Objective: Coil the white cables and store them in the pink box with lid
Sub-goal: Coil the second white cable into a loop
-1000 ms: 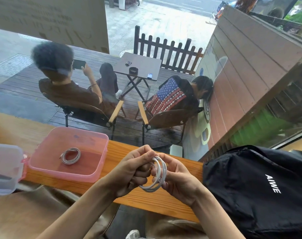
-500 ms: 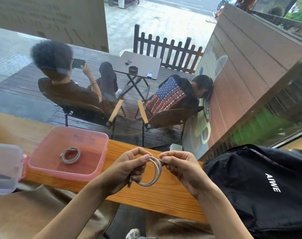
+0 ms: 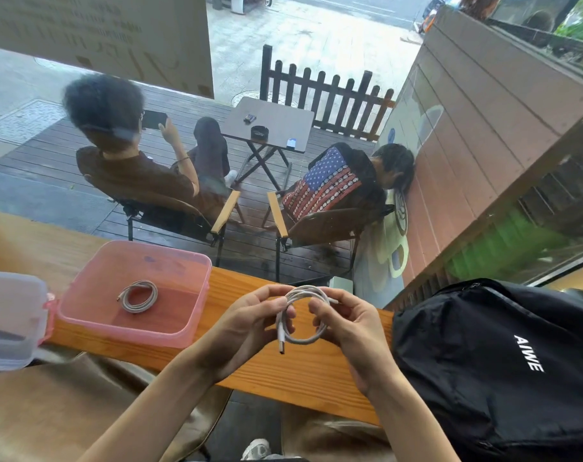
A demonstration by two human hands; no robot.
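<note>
Both hands hold one coiled white cable (image 3: 302, 340) above the wooden counter. My left hand (image 3: 247, 328) pinches the coil's left side, and its USB plug hangs down below the fingers. My right hand (image 3: 346, 323) grips the coil's right side. To the left the pink box (image 3: 197, 315) stands open on the counter with another coiled white cable (image 3: 138, 296) lying flat inside. The box's clear lid (image 3: 10, 325) rests at the far left, hinged to the box by a pink clip.
A black backpack (image 3: 496, 361) lies on the counter right beside my right hand. The narrow wooden counter (image 3: 296, 378) runs along a window; outside, two people sit in chairs at a small table. My brown trousers show below the counter edge.
The coil has turned from edge-on to face-on between my hands, the USB plug now dangles free, and my hands have spread slightly apart.
</note>
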